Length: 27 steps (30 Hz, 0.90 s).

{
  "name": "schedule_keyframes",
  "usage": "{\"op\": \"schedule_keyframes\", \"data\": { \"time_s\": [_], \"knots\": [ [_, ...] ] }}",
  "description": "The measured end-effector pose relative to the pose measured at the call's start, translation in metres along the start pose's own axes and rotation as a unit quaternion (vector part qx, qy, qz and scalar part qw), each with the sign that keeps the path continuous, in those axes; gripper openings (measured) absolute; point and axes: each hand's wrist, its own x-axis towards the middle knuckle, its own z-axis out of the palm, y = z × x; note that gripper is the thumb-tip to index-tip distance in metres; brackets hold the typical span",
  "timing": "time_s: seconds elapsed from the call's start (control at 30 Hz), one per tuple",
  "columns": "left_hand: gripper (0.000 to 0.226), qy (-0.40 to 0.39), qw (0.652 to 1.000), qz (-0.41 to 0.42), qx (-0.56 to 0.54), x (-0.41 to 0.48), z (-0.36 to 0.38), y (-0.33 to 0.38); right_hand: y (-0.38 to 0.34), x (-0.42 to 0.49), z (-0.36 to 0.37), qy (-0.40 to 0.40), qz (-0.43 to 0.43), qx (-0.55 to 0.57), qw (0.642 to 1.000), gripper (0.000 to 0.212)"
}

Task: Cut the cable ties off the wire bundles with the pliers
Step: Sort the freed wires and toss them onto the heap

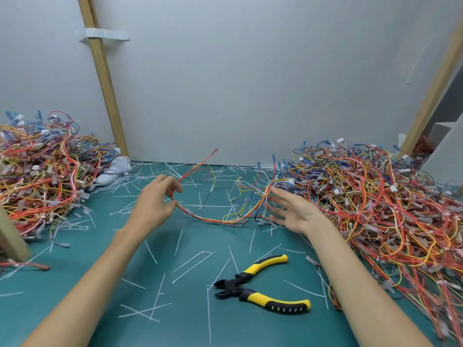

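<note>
A thin wire bundle (220,219) of red, orange and yellow strands sags above the green mat between my hands. My left hand (155,204) pinches its left end between thumb and fingers, and loose red ends stick up past it. My right hand (293,211) is spread with straight fingers beside the bundle's right end, where small white connectors hang; I cannot tell if it touches the wires. The yellow-and-black pliers (263,288) lie on the mat near the front, jaws open and pointing left, with neither hand on them.
A large heap of tied wire bundles (375,209) fills the right side, and another wire heap (42,171) sits at the left. Several cut white cable ties (193,264) litter the green mat (75,284). A grey wall with wooden posts closes the back.
</note>
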Motion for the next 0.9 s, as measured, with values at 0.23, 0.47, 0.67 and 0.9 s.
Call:
{"op": "schedule_keyframes", "data": {
  "time_s": [0.23, 0.47, 0.67, 0.9],
  "knots": [
    [0.037, 0.04, 0.994, -0.048, -0.092, -0.013, 0.018, -0.018, 0.006, 0.001, 0.003, -0.033, -0.001, 0.048, 0.998, 0.016],
    [0.038, 0.052, 0.992, -0.058, -0.103, -0.015, 0.022, -0.012, 0.011, 0.001, 0.009, -0.07, -0.02, 0.04, 0.997, 0.018],
    [0.045, 0.021, 0.997, -0.003, -0.072, -0.017, 0.026, -0.002, 0.017, 0.0, 0.018, -0.09, -0.023, 0.081, 0.992, 0.009],
    [0.028, 0.064, 0.992, 0.064, -0.089, -0.03, 0.031, 0.046, 0.018, -0.005, 0.041, -0.109, -0.019, 0.106, 0.988, 0.019]
  ]
}}
